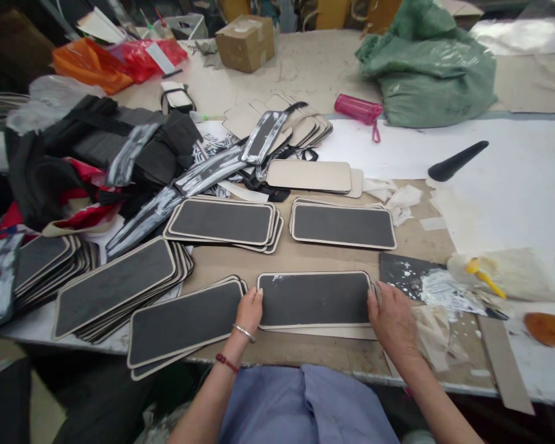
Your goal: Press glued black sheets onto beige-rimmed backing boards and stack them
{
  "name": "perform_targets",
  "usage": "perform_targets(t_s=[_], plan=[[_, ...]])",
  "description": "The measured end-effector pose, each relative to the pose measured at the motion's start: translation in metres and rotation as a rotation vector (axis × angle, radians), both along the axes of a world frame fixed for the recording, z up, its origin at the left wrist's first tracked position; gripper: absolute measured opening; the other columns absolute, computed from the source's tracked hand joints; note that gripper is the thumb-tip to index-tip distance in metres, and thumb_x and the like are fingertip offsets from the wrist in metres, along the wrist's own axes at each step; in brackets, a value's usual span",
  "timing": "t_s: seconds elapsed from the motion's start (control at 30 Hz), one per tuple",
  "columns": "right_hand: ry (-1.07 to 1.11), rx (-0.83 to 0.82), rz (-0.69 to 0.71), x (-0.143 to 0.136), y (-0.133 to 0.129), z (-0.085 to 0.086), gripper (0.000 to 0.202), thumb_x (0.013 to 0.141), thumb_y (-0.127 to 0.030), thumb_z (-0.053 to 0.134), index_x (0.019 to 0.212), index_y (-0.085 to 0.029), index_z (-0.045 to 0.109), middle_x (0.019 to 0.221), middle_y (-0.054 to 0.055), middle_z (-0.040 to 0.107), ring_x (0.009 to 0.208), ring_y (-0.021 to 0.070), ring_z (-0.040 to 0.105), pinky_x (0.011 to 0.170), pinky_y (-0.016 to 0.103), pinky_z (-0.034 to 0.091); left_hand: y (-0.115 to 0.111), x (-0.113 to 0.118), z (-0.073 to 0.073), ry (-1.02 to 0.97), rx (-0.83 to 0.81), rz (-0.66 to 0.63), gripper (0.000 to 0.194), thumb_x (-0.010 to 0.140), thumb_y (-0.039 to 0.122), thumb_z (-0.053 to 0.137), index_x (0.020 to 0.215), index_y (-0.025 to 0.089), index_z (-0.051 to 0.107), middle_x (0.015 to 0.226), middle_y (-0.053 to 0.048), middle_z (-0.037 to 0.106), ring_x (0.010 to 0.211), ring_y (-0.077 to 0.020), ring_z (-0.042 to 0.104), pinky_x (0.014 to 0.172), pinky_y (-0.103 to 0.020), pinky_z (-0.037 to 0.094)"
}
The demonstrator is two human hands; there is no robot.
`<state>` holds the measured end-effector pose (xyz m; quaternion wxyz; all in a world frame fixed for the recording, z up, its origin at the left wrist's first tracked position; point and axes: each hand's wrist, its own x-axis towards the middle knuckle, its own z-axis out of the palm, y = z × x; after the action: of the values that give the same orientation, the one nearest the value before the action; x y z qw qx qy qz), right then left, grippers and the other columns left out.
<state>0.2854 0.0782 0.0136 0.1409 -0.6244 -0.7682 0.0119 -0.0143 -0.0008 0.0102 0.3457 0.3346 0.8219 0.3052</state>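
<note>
On the table [314, 61], the piles [115, 287] toward the near left corner already have dark faces; the pale boards [309, 176] farther back look undone, I'd say. By the near edge, one panel [314, 299] has its ends pinched by the left hand [250, 308] and right hand [393, 317].

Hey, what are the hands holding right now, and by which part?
A black-faced rectangular panel with a beige rim: the left hand grips its left short edge, the right hand its right short edge.
</note>
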Motion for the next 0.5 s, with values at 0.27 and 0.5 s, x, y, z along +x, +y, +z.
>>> perform_targets(t_s=[0.27,0.5], plan=[[-0.070,-0.020,0.435,-0.060,0.007,-0.011,0.051,0.086,-0.040,0.043,0.133,-0.019,0.040,0.140,0.013,0.037,0.132,0.0290,0.025,0.105,0.048,0.024,0.005,-0.007,0.003,0.092,-0.117,-0.106,0.028,0.082,0.031,0.039,0.056,0.020,0.040,0.051,0.005,0.041,0.054,-0.0136,0.044,0.054,-0.024,0.033],[-0.035,-0.110,0.427,-0.059,0.007,-0.020,0.053,0.084,-0.043,0.046,0.133,-0.022,0.041,0.137,0.011,0.043,0.129,0.0282,0.031,0.107,0.048,0.020,0.010,0.004,0.019,0.278,-0.291,-0.176,0.021,0.086,0.021,0.039,0.067,0.020,0.048,0.055,0.000,0.049,0.056,-0.0165,0.050,0.056,-0.026,0.030]])
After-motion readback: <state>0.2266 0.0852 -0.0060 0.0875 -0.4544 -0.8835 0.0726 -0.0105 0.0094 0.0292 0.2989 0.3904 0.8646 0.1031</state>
